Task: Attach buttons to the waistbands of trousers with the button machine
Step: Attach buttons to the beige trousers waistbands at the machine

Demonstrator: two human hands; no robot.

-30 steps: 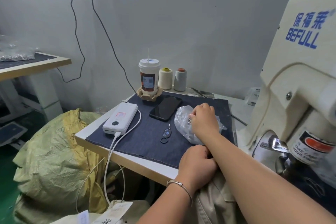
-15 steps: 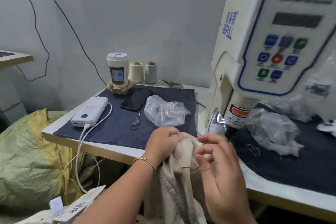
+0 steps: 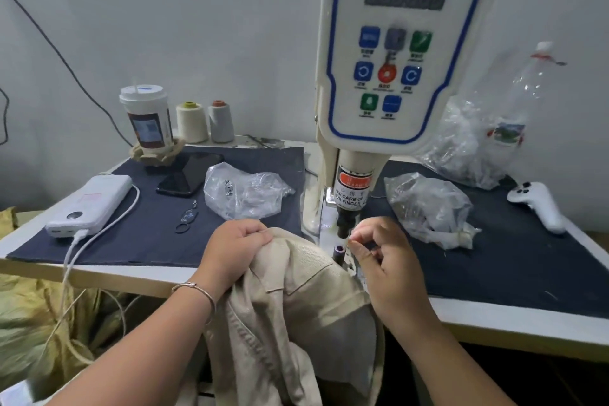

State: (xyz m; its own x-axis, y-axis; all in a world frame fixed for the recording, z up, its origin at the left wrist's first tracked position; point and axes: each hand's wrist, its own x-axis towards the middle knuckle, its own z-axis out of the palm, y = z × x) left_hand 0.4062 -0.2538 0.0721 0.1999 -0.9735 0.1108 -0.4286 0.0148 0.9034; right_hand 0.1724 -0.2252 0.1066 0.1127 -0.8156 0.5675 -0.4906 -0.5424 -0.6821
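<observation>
Left hand (image 3: 235,249) grips trousers (image 3: 290,300) — right hand (image 3: 384,260) pinching beside button machine (image 3: 395,76).

Work table (image 3: 108,277) with a pale top and light wooden edge. Two dark blue cloth mats lie on it: the left mat (image 3: 138,241) and the right mat (image 3: 514,260), with the button machine (image 3: 389,82) standing between them. On the left mat: a white power bank (image 3: 89,204) with a white cable (image 3: 108,227) plugged in, a black phone (image 3: 189,174), a small key ring (image 3: 186,218), a clear plastic bag (image 3: 245,191), and a lidded cup (image 3: 146,117) in a holder. Behind it, on the bare top, stand two thread cones (image 3: 204,121). On the right mat: a crumpled plastic bag (image 3: 431,208), a white handheld controller (image 3: 537,204), and further clear bags (image 3: 468,148) by the wall.
</observation>
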